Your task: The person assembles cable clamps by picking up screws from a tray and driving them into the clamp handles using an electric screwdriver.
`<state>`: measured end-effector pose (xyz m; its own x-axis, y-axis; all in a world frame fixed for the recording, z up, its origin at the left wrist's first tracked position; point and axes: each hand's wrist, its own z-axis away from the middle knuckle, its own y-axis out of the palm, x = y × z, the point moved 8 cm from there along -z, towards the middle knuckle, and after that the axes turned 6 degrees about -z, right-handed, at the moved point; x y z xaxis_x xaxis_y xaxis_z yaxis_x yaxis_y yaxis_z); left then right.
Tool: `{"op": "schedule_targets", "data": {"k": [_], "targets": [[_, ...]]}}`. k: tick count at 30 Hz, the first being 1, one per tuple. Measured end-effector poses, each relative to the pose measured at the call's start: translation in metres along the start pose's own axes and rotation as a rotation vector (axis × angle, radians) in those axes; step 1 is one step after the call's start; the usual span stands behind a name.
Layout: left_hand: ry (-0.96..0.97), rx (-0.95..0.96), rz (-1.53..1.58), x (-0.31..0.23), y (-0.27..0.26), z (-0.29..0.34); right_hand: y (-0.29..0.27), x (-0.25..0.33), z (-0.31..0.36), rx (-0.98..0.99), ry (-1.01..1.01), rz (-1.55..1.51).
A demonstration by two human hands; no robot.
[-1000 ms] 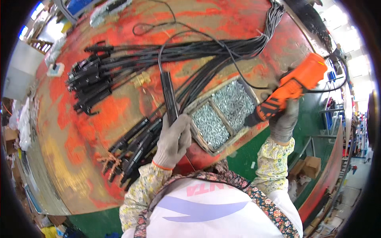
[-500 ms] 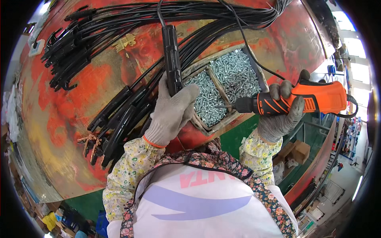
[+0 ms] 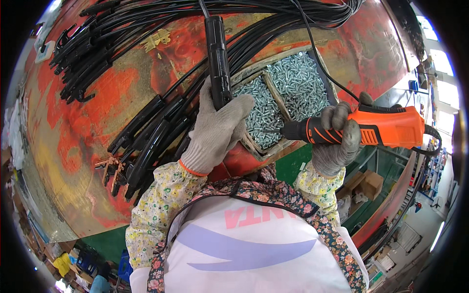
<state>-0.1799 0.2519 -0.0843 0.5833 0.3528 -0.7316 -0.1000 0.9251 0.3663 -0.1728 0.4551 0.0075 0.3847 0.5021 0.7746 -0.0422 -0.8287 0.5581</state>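
My left hand [image 3: 217,128], in a grey knitted glove, is closed round the lower end of a black cylindrical handle [image 3: 218,58]. A cable leaves its far end; it looks like a welding electrode holder's grip. My right hand [image 3: 339,139], also gloved, grips an orange and black electric screwdriver [image 3: 386,126] lying level and pointing left. The thin bit [image 3: 269,130] is over the near part of a box of small silvery screws [image 3: 295,80]; whether it touches them I cannot tell. A divider [image 3: 276,97] splits the box into two compartments.
Several similar black handles [image 3: 146,141] lie left of my left hand, with copper-coloured metal ends [image 3: 113,171]. More black holders [image 3: 88,68] and bundled cables [image 3: 273,7] cover the table's far side. The screwdriver's cord [image 3: 320,63] crosses the box's right side. A cardboard box [image 3: 369,184] stands below right.
The screwdriver has moved left relative to the screw box, bringing its bit nearer my left hand. The whole view has shifted slightly. My left hand keeps its hold on the black handle.
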Motion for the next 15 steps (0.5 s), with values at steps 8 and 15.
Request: {"op": "schedule_targets", "data": {"k": [8,15], "targets": [[0.003,-0.005,0.012,0.003,-0.001,0.0,0.0,0.002,0.003,-0.037,0.005,0.038],[-0.012,-0.039,0.103,0.002,0.011,0.006,0.003,0.029,-0.013,-0.089,-0.017,-0.129]]}}
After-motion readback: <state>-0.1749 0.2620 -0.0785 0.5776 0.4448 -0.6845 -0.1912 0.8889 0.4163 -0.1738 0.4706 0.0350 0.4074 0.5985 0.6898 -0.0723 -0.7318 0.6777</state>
